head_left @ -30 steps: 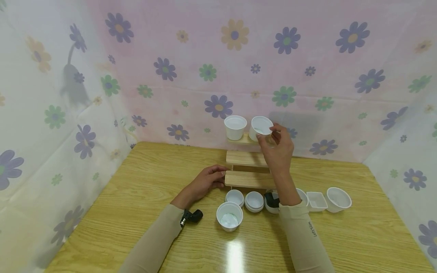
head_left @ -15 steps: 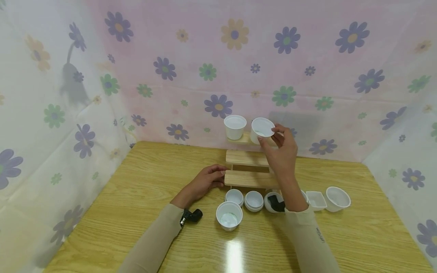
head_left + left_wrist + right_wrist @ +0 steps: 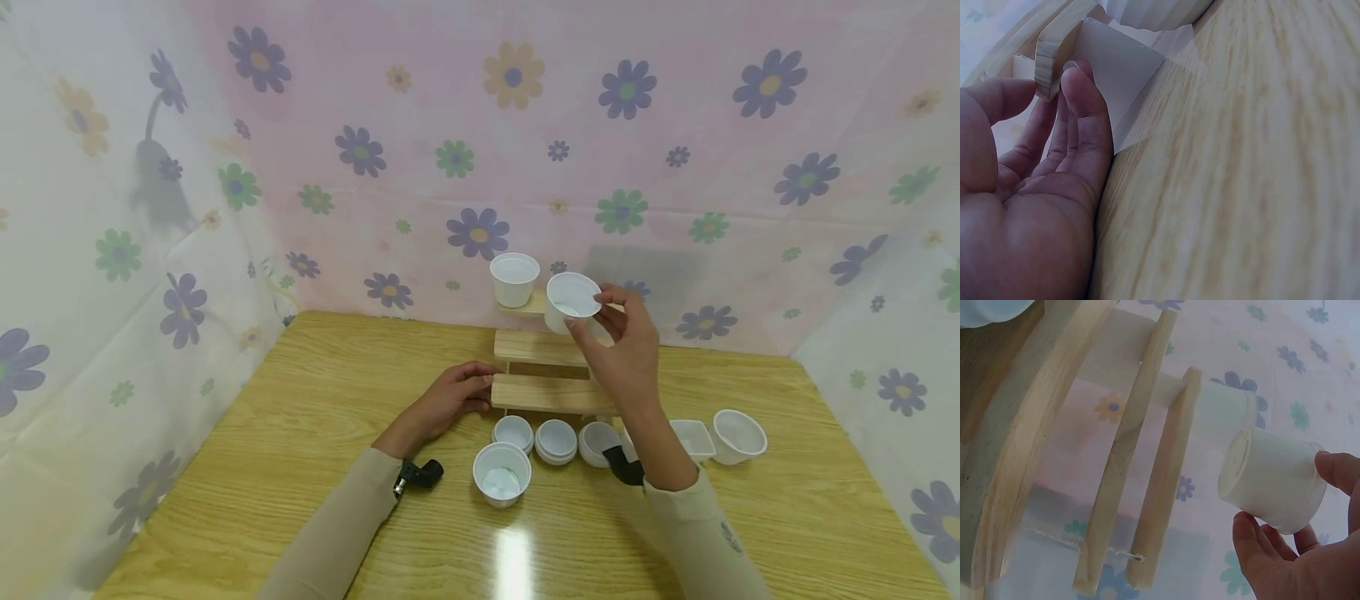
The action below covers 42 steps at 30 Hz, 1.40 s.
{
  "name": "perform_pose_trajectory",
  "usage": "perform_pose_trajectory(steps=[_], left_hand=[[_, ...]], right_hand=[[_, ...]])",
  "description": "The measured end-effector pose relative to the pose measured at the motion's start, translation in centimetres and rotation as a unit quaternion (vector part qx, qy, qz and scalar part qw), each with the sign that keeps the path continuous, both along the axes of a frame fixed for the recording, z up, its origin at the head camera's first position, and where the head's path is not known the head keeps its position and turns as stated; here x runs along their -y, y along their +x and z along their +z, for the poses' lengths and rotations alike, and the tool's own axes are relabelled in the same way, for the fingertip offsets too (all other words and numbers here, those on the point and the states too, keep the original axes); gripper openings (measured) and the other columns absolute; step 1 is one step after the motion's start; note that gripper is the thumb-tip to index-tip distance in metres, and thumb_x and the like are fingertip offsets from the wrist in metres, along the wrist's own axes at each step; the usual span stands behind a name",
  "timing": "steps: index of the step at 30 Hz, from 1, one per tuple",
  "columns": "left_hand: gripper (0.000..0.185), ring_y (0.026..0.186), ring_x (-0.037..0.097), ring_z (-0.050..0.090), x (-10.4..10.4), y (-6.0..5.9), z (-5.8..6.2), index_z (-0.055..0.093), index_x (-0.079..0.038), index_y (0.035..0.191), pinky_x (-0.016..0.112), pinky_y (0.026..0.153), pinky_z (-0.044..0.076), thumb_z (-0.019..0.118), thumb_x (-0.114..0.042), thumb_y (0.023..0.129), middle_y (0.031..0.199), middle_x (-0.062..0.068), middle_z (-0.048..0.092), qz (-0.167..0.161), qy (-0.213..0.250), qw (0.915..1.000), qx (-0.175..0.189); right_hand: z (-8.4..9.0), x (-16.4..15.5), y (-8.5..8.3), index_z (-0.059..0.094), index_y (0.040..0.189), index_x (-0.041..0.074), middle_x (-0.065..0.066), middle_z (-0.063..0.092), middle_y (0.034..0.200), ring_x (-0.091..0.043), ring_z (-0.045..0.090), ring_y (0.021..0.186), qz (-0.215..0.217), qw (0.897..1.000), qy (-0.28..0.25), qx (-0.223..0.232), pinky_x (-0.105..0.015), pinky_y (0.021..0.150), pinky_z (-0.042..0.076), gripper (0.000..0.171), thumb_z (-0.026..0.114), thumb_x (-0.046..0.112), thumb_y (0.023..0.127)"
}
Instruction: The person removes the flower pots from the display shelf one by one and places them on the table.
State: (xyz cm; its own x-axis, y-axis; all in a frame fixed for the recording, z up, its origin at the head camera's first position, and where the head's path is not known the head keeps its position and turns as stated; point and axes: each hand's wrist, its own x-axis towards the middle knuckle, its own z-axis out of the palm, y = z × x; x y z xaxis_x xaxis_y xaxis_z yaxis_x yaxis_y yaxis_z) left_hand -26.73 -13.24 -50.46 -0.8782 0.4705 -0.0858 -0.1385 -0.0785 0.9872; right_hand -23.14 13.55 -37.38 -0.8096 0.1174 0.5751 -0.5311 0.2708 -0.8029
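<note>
- Right hand [image 3: 624, 354]: raised over the stepped wooden rack [image 3: 543, 367], fingertips pinching the rim and side of a white plastic cup [image 3: 572, 300]. The right wrist view shows the thumb on one side of the cup wall and the fingers on the other.
- White plastic cup, held: tilted, mouth turned toward the camera in the head view, clear of the rack, just above and in front of the right end of the top step. Whether it brushes the middle step cannot be told.
- Second white cup [image 3: 514, 279]: upright on the left part of the top step, just beside the held cup, not touching it.
- Left hand [image 3: 448, 400]: resting on the table [image 3: 315, 467], fingers fairly straight, tips pressed against the left end of the lowest step. The left wrist view shows the fingertips on the end grain of the board.
- Stepped wooden rack: three tiers of pale wood, standing at the far middle of the table against the flowered cloth backdrop [image 3: 480, 125].
- Row in front of the rack, left to right: small round white dish [image 3: 513, 432], small stack of round white dishes [image 3: 557, 440], round white bowl [image 3: 597, 442], rectangular white dish [image 3: 693, 438], larger round white bowl [image 3: 739, 435].
- Nearer white cup [image 3: 502, 473]: upright on the table, in front of that row.
- Both forearms: beige sleeves.
</note>
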Motion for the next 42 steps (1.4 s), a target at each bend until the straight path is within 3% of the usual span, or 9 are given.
perform_pose_trajectory(steps=[5, 25, 34, 42], left_hand=[[0.037, 0.092, 0.016, 0.062, 0.0, 0.0, 0.0, 0.057, 0.004, 0.142, 0.028, 0.082, 0.057, 0.053, -0.017, 0.112, 0.107, 0.006, 0.063, 0.000, 0.000, 1.0000, 0.000], [0.036, 0.093, 0.017, 0.063, -0.1, -0.2, -0.4, 0.059, 0.003, 0.142, 0.028, 0.081, 0.058, 0.053, -0.017, 0.112, 0.107, 0.007, 0.064, 0.002, -0.001, 1.0000, 0.002], [0.037, 0.095, 0.017, 0.063, 0.0, -0.3, -0.5, 0.058, 0.003, 0.143, 0.028, 0.082, 0.057, 0.053, -0.018, 0.113, 0.115, 0.009, 0.065, -0.003, -0.001, 1.0000, -0.003], [0.035, 0.092, 0.016, 0.063, 0.0, -0.3, -0.4, 0.059, 0.003, 0.141, 0.028, 0.081, 0.058, 0.052, -0.015, 0.112, 0.108, 0.006, 0.064, -0.001, 0.002, 1.0000, -0.004]], right_hand=[[-0.6, -0.4, 0.5, 0.060, 0.122, -0.006, -0.015, 0.060, 0.141, -0.035, 0.068, 0.122, 0.022, 1.000, 0.015, -0.005, -0.027, 0.105, 0.053, 0.042, 0.084, 0.001, 0.089], [-1.9, -1.3, 4.5, 0.059, 0.121, -0.007, -0.014, 0.061, 0.141, -0.032, 0.066, 0.126, 0.065, 0.995, 0.068, 0.020, -0.022, 0.105, 0.052, 0.043, 0.086, -0.005, 0.086], [-2.6, -1.6, 6.0, 0.060, 0.116, -0.006, -0.014, 0.063, 0.138, -0.029, 0.065, 0.124, 0.073, 0.993, 0.089, -0.007, -0.022, 0.106, 0.051, 0.042, 0.086, -0.009, 0.084], [-3.2, -1.9, 7.4, 0.059, 0.109, -0.003, -0.013, 0.063, 0.136, -0.028, 0.066, 0.122, 0.080, 0.990, 0.118, -0.009, -0.022, 0.105, 0.051, 0.041, 0.089, -0.008, 0.081]])
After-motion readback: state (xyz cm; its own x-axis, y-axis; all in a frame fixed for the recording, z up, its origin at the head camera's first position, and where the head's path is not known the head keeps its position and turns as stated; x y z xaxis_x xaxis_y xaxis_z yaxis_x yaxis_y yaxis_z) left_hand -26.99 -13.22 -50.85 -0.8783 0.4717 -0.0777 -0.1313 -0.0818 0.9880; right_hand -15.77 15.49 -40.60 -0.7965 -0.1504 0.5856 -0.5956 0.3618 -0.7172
